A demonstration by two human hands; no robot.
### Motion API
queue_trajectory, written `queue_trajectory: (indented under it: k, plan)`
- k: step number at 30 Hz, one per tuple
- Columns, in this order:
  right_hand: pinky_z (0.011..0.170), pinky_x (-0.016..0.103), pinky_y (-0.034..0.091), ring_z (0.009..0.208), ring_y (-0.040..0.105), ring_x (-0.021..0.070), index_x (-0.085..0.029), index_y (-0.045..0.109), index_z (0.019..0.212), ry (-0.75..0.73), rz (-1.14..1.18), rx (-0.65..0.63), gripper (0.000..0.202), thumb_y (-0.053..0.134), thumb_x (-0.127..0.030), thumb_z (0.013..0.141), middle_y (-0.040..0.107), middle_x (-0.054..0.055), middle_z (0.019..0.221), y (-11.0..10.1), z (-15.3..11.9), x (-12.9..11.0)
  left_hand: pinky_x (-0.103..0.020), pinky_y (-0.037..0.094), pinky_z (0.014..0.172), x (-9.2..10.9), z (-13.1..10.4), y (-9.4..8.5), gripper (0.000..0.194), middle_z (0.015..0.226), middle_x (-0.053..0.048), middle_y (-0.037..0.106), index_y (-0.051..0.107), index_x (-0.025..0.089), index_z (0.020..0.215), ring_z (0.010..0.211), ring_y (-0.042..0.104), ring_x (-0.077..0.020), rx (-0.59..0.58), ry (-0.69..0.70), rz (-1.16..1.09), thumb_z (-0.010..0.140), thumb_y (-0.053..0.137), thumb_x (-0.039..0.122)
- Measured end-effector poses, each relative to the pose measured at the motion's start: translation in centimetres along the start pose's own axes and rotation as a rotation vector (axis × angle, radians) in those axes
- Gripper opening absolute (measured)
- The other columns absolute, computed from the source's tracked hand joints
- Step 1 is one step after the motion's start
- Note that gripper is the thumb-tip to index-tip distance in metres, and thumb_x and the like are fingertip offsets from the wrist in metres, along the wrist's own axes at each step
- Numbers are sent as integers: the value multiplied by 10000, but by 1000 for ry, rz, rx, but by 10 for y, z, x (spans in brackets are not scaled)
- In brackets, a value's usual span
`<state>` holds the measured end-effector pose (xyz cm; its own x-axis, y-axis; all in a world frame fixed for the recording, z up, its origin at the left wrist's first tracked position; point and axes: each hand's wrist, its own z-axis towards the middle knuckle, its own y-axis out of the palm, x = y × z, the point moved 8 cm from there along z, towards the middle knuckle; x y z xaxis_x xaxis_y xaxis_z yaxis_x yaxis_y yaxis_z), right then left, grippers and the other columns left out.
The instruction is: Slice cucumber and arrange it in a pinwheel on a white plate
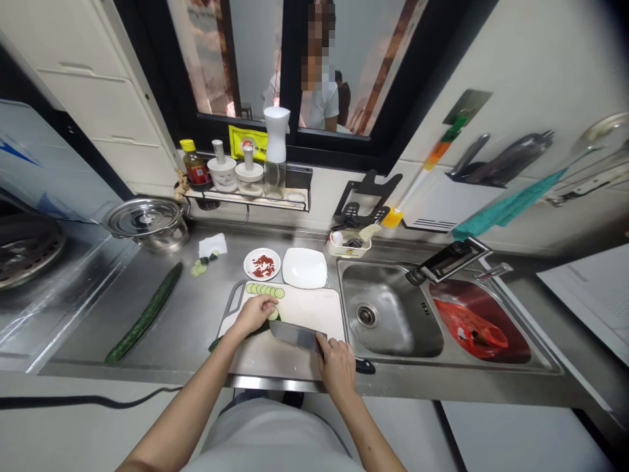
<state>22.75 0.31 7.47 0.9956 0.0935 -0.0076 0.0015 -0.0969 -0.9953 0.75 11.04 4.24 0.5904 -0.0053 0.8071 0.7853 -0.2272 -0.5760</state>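
A white cutting board lies at the counter's front edge. My right hand is wrapped round a cleaver, its black handle sticking out to the right of the hand and its broad blade pointing left over the board. My left hand has its fingers closed at a pale cucumber slice, just left of the blade tip. Under that hand and wrist lies a dark green cucumber piece, mostly hidden. Several cucumber slices form an overlapping row along the board's far edge.
Behind the board stand a plate of chopped red pieces and a white plate. A whole cucumber lies left, near peel scraps and a lidded pot. A sink is right. A person shows beyond the window.
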Motion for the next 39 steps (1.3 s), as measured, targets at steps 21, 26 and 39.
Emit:
queue_trajectory:
  k: [21, 26, 39]
  plan:
    - [777, 284, 287, 872, 590, 166, -247, 621, 1157, 142, 130, -53, 340, 490, -144, 861, 683, 25, 887, 1, -20, 21, -318, 432, 887, -2, 69, 33, 284, 1096, -58, 679, 674, 224, 1056, 1017, 598, -216, 67, -29, 315, 863, 472, 171]
    - [777, 280, 289, 859, 590, 163, -244, 627, 1161, 148, 129, -39, 353, 498, -138, 849, 683, 29, 885, 3, -21, 24, -325, 417, 921, -1, 72, 39, 308, 1123, -77, 655, 660, 204, 1078, 1053, 580, -219, 41, 34, 363, 856, 460, 131]
    - [783, 255, 378, 896, 637, 168, -220, 672, 1116, 130, 271, -59, 349, 452, -156, 853, 719, 57, 960, 9, -9, 20, -318, 424, 906, 8, 58, 23, 246, 1062, -81, 665, 670, 183, 1025, 1014, 582, -212, 101, 19, 249, 840, 511, 156]
